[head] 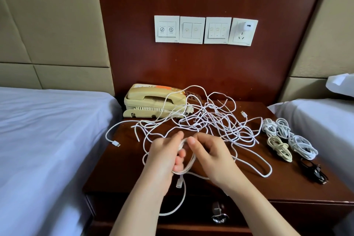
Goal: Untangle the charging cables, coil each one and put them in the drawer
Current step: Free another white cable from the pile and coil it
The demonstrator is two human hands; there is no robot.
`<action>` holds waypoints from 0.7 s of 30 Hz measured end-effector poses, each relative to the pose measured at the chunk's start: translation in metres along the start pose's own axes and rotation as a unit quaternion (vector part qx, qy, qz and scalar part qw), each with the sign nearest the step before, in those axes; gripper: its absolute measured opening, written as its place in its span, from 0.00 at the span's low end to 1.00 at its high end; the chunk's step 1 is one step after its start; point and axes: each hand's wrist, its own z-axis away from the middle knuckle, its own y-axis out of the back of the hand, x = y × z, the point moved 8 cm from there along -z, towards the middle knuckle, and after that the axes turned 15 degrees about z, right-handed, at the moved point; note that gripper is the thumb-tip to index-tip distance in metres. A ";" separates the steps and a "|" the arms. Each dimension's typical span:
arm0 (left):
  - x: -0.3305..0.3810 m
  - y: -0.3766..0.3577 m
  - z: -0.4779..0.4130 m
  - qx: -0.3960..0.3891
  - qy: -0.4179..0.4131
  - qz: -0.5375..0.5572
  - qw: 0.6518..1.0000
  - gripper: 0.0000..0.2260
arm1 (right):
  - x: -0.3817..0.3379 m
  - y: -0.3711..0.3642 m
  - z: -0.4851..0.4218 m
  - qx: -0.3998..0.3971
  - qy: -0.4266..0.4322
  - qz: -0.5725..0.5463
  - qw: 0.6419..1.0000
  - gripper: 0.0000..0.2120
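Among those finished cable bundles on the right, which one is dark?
The black bundle, lying nearest the front at the nightstand's right edge. The others beside it are white or cream.

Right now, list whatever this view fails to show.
Head view:
- Coil: motion-blurred, partly covered by fingers; loop count unreadable.
- Tangle: overlapping strands hide how many cables.
- Drawer: forearms and the bottom edge cut it; contents unseen.
- Switch labels: too small.
- Black cable: dark on dark wood; plugs unclear.
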 end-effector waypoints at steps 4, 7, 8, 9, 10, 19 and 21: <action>0.007 0.007 -0.004 0.029 -0.058 -0.007 0.998 0.15 | -0.003 0.003 0.003 0.034 0.009 0.042 0.998 0.15; 0.012 0.004 0.001 0.042 -0.105 -0.025 0.993 0.17 | 0.002 0.013 0.004 0.081 -0.010 0.033 0.996 0.18; 0.012 0.002 0.003 0.047 -0.122 -0.053 0.990 0.17 | 0.005 0.017 0.004 0.098 -0.022 0.023 0.995 0.19; 0.012 0.000 0.005 0.051 -0.137 -0.094 0.985 0.18 | 0.008 0.021 0.005 0.114 -0.035 0.009 0.993 0.19; 0.011 -0.003 0.007 0.049 -0.148 -0.130 0.979 0.19 | 0.010 0.024 0.006 0.129 -0.047 -0.002 0.991 0.19; 0.017 -0.003 0.005 0.090 -0.195 -0.156 0.964 0.23 | 0.012 0.010 0.008 0.070 -0.059 -0.018 0.996 0.22; 0.022 0.000 0.005 0.086 -0.202 -0.173 0.960 0.22 | 0.008 0.015 0.007 0.063 -0.054 -0.040 0.996 0.21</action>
